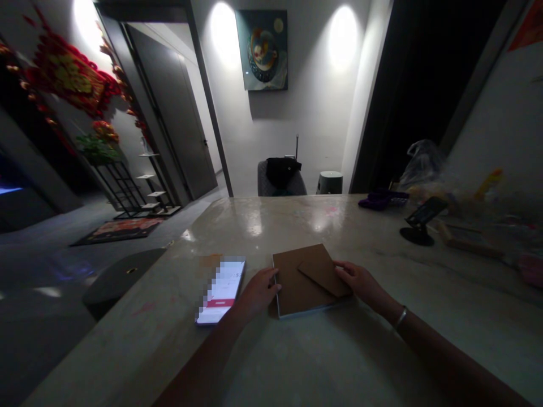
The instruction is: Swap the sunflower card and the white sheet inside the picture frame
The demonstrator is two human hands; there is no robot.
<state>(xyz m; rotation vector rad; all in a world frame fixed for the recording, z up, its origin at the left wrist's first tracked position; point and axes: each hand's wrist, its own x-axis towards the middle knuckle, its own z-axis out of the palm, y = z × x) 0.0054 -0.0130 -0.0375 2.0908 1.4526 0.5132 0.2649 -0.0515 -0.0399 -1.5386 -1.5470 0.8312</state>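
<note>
A square picture frame lies on the marble-look table with its brown backing board facing up. A narrow brown stand flap rests slantwise across that backing, and a thin pale rim shows along the near edge. My left hand grips the left edge, fingers curled against the side. On the opposite edge, my right hand is closed round the side beside the lower end of the flap, with a bracelet on its wrist. What faces down is hidden.
A lit phone lies left of my left hand. At the right are a black phone stand, a wooden frame, a purple item and a clear plastic bag. A chair stands beyond the far edge, a dark stool at left.
</note>
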